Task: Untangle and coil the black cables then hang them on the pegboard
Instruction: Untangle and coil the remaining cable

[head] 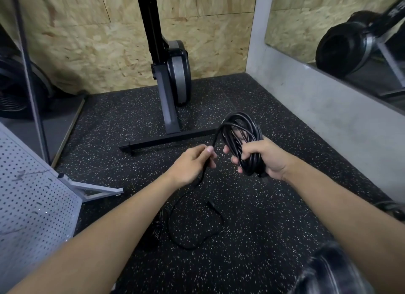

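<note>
Black cable coil held in both hands.
Right hand (266, 159) clasps the black coil (240, 131) at its lower end; left hand (192, 163) pinches its loose strand (216, 138), which trails onto the floor (263, 228).

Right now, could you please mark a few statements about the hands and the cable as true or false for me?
1. The right hand grips the coil of black cable. True.
2. The left hand is empty. False: it pinches the strand leading to the coil.
3. All the cable is wound up. False: a loose tail lies on the floor.
4. The pegboard stands on the person's left. True.
</note>
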The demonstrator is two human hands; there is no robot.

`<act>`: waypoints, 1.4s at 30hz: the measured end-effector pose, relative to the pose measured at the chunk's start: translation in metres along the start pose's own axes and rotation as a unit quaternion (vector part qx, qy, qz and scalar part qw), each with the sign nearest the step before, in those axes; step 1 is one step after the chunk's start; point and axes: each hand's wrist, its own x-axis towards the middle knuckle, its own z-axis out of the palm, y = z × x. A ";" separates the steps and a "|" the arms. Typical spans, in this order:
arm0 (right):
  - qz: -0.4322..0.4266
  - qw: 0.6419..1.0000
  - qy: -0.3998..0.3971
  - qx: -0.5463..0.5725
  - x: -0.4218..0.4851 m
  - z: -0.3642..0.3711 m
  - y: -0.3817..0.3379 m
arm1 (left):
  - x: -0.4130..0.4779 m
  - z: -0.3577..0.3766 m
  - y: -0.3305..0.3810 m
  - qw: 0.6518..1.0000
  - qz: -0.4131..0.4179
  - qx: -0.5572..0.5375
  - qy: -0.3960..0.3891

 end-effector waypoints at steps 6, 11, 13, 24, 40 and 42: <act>-0.047 0.995 0.070 0.057 0.003 0.003 0.003 | -0.005 0.015 -0.001 0.999 0.008 0.039 0.031; -0.029 0.994 0.101 -0.010 0.006 0.004 0.011 | 0.001 0.006 0.021 0.986 0.045 -0.024 0.156; -0.027 0.994 0.100 -0.020 0.009 0.009 0.016 | -0.001 0.013 0.026 0.987 0.045 -0.038 0.147; -0.023 0.991 0.129 0.013 0.011 0.014 0.017 | -0.002 0.028 0.040 0.993 -0.017 0.008 0.114; -0.063 0.970 0.236 0.003 0.012 0.009 0.003 | -0.012 0.028 0.011 0.987 -0.046 0.066 -0.140; -0.060 0.965 0.254 -0.008 0.014 -0.001 0.003 | -0.013 0.022 -0.001 0.965 -0.040 0.179 -0.186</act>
